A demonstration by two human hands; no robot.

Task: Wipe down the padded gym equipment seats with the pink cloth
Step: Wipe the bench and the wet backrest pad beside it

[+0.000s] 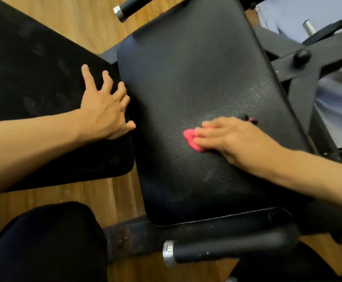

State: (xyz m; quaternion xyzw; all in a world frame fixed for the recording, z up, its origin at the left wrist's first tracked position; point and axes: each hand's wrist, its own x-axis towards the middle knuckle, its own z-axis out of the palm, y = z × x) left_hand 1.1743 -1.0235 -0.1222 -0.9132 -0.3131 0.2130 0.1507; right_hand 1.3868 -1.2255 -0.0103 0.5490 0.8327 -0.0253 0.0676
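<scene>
Two pads in view, and only one's getting any love right now. The right hand point(227, 137) is pressed flat on the big black seat pad point(196, 78), fingers pretty much straight, with the pink cloth point(191, 137) squashed under them. Only a bit of pink peeks out past the fingertips on the 9 o'clock side, plus a tiny scrap behind the hand around 2 o'clock. So it's pressing the cloth down, not really gripping it as far as I can tell.

The left hand point(105, 106) is spread open, fingers splayed, resting on the edge of the second pad point(33, 88) off at 9 o'clock, right where the two pads nearly meet. Holding nothing, looks like it's just bracing.

The thing that matters: the big pad's long axis runs roughly 6 to 12 o'clock with a slight lean toward 11, and the cloth sits in the lower middle of it. Most of the pad lies from the hand toward 12 o'clock, so my guess is the next strokes go that way. The right hand is the obvious one for it, since the cloth is already under it.
</scene>
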